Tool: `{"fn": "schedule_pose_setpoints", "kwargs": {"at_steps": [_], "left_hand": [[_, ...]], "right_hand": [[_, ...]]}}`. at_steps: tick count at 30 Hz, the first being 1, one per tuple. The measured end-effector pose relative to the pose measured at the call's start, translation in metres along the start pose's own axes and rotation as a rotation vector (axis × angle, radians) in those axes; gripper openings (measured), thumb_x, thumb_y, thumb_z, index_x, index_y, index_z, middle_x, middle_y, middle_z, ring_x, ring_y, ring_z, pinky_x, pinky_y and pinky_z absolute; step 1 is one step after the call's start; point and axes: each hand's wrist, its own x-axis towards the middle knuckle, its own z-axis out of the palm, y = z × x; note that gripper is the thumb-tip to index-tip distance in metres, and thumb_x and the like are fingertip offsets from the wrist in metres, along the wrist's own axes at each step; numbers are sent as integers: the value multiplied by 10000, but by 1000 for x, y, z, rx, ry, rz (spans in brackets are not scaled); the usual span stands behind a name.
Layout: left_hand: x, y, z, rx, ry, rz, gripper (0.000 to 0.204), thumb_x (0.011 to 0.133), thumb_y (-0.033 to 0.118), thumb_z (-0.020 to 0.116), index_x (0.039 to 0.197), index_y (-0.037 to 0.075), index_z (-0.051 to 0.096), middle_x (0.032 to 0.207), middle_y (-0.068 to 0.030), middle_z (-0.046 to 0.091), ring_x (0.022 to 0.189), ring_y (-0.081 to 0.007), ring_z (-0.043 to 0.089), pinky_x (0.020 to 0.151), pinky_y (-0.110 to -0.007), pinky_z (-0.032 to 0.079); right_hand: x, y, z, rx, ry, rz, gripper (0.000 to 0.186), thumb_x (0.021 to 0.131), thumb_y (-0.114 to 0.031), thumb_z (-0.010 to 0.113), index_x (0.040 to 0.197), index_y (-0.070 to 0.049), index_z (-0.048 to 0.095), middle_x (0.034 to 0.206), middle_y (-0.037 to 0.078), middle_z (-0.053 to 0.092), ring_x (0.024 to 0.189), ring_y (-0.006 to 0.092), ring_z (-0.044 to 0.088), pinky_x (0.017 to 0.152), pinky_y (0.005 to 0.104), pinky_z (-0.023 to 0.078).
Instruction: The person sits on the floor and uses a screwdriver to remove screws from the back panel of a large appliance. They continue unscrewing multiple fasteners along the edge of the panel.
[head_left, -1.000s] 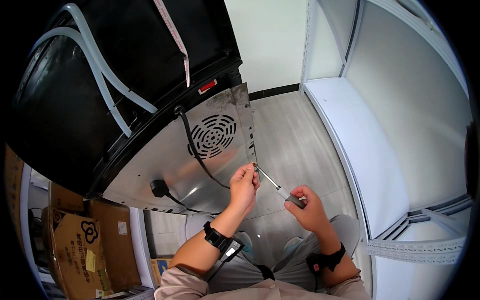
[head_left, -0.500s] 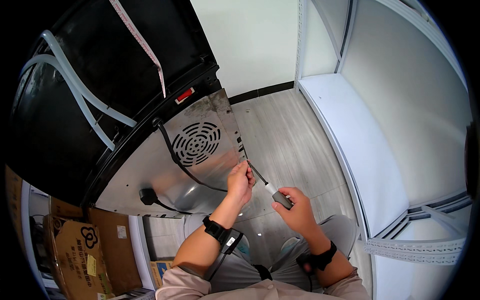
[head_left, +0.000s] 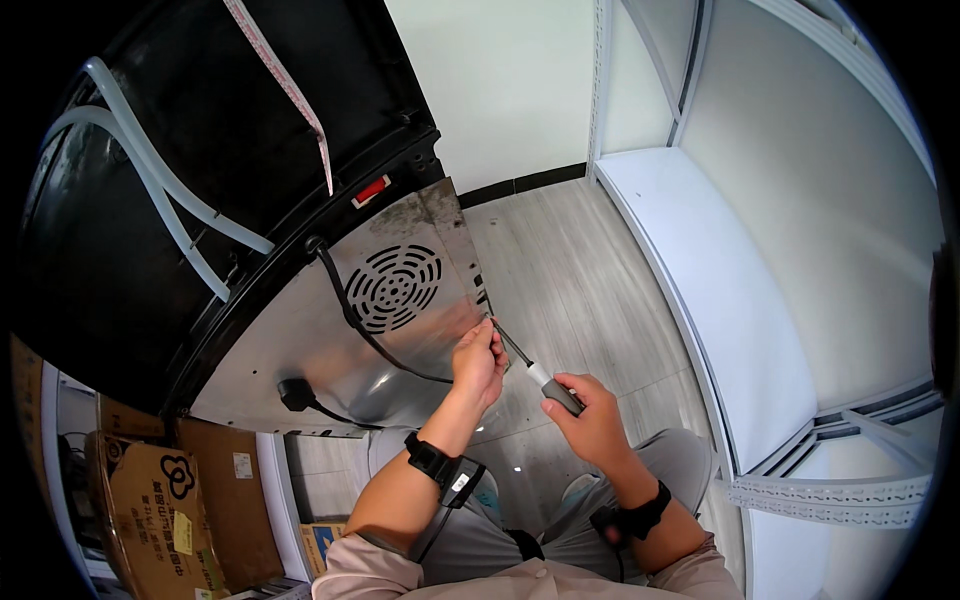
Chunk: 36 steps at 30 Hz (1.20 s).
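A large silver sheet-metal panel [head_left: 290, 345], with a dark-smudged corner and a round vent [head_left: 394, 290] of curved slots, is the landmark. At its right edge, the left hand [head_left: 476, 365] has thumb and fingertips drawn narrow beside the tip of a screwdriver with a thin metal shaft and a grey-and-white handle [head_left: 540, 374]; whether anything small is pinched there, I cannot tell. The screwdriver slants from the panel's edge down and to the right, its handle held by the curled fingers of the right hand [head_left: 592, 420], well apart from the metal. A thick black cable [head_left: 350, 315] crosses the panel left of the vent, and a black plug [head_left: 295, 394] lies over its lower part. Above the panel stands a black body [head_left: 330, 60] with a red switch [head_left: 372, 190] near the boundary. Right of the panel is a pale wood-look floor [head_left: 560, 260].
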Motion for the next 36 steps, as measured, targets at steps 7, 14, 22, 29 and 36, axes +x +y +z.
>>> {"fn": "schedule_pose_setpoints", "kwargs": {"at_steps": [7,14,22,29,36], "left_hand": [[-4,3,0,43,-9,-15,168,993,195,498,1031,52,578,710,41,468,602,-64,415,535,-215,358],[-15,-1,1,160,-73,-75,188,987,194,506,1024,32,593,682,50,466,574,-57,406,522,-218,345],[-13,-3,1,160,-53,-68,181,972,235,557,932,61,588,651,62,464,549,-50,405,506,-212,339],[-7,-6,-1,199,-20,-41,195,963,250,577,890,70,584,635,61,459,534,-50,404,490,-213,336],[-15,-3,1,178,-41,-69,248,979,290,542,912,60,602,632,62,440,542,-51,370,503,-214,320]], "right_hand": [[-3,1,8,237,-15,213,309,896,-171,641,1127,27,587,843,118,661,681,173,635,620,298,498],[0,-6,3,308,-155,421,311,960,-197,547,1212,-19,507,915,72,648,756,122,645,556,241,473],[-9,17,11,-172,30,-151,448,854,-111,666,1244,-44,457,983,77,533,724,146,597,611,278,488],[-11,12,9,274,-83,258,385,918,-98,557,1273,-51,418,952,88,563,691,136,591,596,276,485],[-1,-13,-1,430,-201,532,370,955,-161,512,1281,-26,401,940,80,579,671,113,582,544,257,446]]}}
